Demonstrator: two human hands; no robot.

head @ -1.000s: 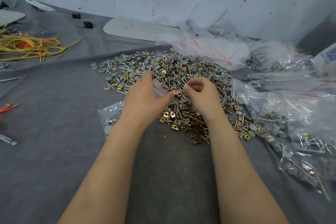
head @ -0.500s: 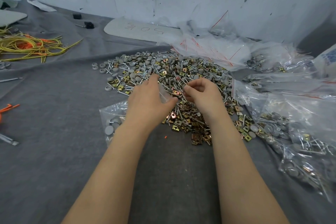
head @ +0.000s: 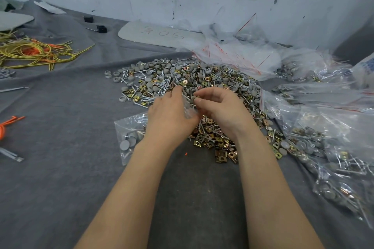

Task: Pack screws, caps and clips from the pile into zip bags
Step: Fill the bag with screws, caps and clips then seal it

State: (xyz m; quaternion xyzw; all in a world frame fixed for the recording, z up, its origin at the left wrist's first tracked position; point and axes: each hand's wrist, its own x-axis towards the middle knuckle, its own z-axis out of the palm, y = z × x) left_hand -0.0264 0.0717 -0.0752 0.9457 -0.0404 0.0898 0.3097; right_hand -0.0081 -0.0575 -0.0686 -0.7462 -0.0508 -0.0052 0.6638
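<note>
At ten o'clock from my hands, a tangle of yellow and orange wires lies on the grey cloth-covered bench. At eight o'clock a clear plastic zip bag lies flat with a few grey caps inside, and it runs under my left hand. That hand's fingers are curled round crumpled clear plastic, seemingly the bag's mouth. From eleven round to five o'clock spreads the pile of silver screws, grey round caps and brass-coloured square clips. My right hand is just beside the left, thumb and fingertips pinched on small parts too tiny to sort out. At one o'clock sits a heap of empty clear bags with red lines. At three to four o'clock lie filled clear bags.
</note>
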